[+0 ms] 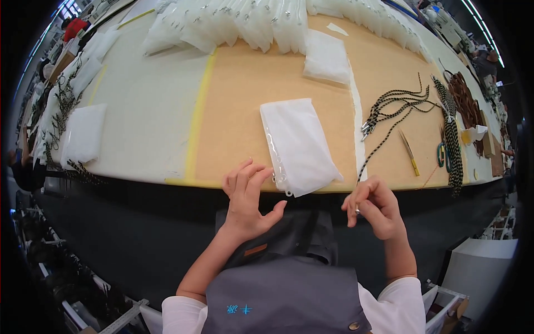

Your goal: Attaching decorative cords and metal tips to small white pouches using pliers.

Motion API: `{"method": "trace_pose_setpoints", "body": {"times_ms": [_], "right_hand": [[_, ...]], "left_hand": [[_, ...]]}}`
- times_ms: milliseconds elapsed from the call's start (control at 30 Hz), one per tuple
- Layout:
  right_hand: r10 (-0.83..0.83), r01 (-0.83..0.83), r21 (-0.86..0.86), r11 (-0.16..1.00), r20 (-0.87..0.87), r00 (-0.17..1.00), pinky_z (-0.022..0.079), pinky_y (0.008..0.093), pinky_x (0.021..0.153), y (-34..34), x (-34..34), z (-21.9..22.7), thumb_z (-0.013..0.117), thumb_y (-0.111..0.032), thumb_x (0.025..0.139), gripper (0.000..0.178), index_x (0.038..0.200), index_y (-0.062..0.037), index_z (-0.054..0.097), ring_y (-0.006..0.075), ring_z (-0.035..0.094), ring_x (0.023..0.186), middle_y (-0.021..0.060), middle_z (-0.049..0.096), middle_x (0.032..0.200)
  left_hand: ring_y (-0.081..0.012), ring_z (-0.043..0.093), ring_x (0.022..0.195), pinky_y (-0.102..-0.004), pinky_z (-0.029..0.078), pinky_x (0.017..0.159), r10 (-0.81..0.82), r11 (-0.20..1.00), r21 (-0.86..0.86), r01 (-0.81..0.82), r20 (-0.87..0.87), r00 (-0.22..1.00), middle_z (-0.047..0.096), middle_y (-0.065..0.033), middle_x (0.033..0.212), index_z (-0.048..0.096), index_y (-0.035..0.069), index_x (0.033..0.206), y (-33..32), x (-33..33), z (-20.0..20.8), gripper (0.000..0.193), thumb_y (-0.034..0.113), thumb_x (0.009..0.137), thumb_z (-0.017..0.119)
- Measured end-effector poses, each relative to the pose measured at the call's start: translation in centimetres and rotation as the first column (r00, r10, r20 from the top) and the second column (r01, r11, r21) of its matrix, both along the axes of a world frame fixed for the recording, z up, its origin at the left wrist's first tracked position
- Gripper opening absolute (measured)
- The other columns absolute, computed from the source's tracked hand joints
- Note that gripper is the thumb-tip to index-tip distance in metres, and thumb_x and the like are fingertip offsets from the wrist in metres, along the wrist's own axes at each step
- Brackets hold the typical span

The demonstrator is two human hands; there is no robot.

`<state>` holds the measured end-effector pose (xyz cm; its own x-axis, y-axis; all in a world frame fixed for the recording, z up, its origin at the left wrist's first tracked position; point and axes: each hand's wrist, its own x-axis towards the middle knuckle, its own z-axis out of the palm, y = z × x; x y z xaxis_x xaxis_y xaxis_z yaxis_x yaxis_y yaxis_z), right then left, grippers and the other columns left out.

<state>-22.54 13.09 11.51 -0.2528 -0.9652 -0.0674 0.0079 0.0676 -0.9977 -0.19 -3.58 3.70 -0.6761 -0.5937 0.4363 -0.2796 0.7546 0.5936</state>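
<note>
A flat white pouch (300, 142) with a clear plastic strip and small eyelets along its left side lies at the table's front edge. My left hand (247, 195) is open at the pouch's lower left corner, fingers spread and thumb apart, with the fingertips close to the eyelets. To the right of the pouch, my right hand (375, 206) pinches the tipped end of a black-and-tan cord (384, 139). This cord runs up across the table to a loose group of similar cords (395, 103) with metal tips.
Tweezers (409, 151), teal-handled scissors (442, 156) and a thick cord bundle (451, 128) lie at the right, near brown cords (466, 100). Many white pouches (250, 22) line the back. Another pouch (327, 55) lies behind mine, and a stack (84, 133) sits at left.
</note>
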Motion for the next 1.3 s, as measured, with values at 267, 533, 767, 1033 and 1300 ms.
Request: {"method": "trace_pose_setpoints", "body": {"times_ms": [267,533,767,1033,1300], "right_hand": [[-0.06,-0.116,0.179,0.977,0.754,0.654,0.029,0.0199,0.053,0.3,5.0,-5.5,0.061,-0.012,0.099,0.016,0.112,-0.0019,0.063,0.0024,0.038,0.059,0.0032,0.065,0.087],[-0.273,0.043,0.271,0.962,0.927,0.257,0.032,0.0194,0.057,-3.0,9.8,-12.8,0.06,-0.022,0.102,0.014,0.11,-0.0098,0.06,0.0055,0.043,0.071,-0.0018,0.06,0.095],[-0.103,0.069,0.087,0.994,0.955,0.28,0.035,0.0203,0.061,-3.4,10.2,-15.0,0.063,-0.025,0.1,0.022,0.116,-0.0105,0.059,0.0062,0.047,0.075,-0.0037,0.06,0.097],[0.009,0.006,-0.012,1.0,0.915,0.404,0.044,0.0249,0.072,-2.0,9.8,-15.5,0.065,-0.018,0.097,0.021,0.117,-0.0117,0.062,0.0087,0.057,0.087,-0.0001,0.063,0.105],[-0.169,-0.023,0.188,0.982,0.927,0.334,0.047,0.0288,0.09,-2.7,9.6,-13.2,0.066,-0.02,0.096,0.039,0.132,-0.0112,0.055,0.0117,0.057,0.108,0.0015,0.061,0.118]], "left_hand": [[-0.0378,0.043,0.131,-0.0459,0.031,0.107,-0.068,0.998,-0.005,0.068,-0.098,0.993,0.055,-0.0144,0.129,0.061,0.008,0.117,0.1,-0.3,-0.6,0.049,0.012,0.071,0.078],[-0.0337,0.043,0.134,-0.0435,0.026,0.107,-0.177,0.984,-0.012,0.177,-0.083,0.981,0.065,-0.0031,0.127,0.071,0.01,0.108,-1.2,-0.9,0.9,0.032,0.0,0.078,0.063],[-0.0322,0.046,0.131,-0.0427,0.025,0.105,-0.233,0.973,-0.015,0.232,-0.049,0.971,0.07,-0.0011,0.117,0.073,0.011,0.102,-1.6,-1.6,1.1,0.024,0.003,0.081,0.065],[-0.0309,0.048,0.129,-0.045,0.024,0.106,-0.368,0.927,0.081,0.365,0.021,0.93,0.07,0.0013,0.111,0.076,0.019,0.096,-0.9,-0.2,3.0,0.019,0.013,0.078,0.075],[-0.031,0.048,0.132,-0.0446,0.024,0.108,-0.323,0.928,0.208,0.309,0.033,0.946,0.069,0.0004,0.115,0.075,0.015,0.092,-0.3,0.1,2.5,0.012,0.009,0.081,0.075]]}}
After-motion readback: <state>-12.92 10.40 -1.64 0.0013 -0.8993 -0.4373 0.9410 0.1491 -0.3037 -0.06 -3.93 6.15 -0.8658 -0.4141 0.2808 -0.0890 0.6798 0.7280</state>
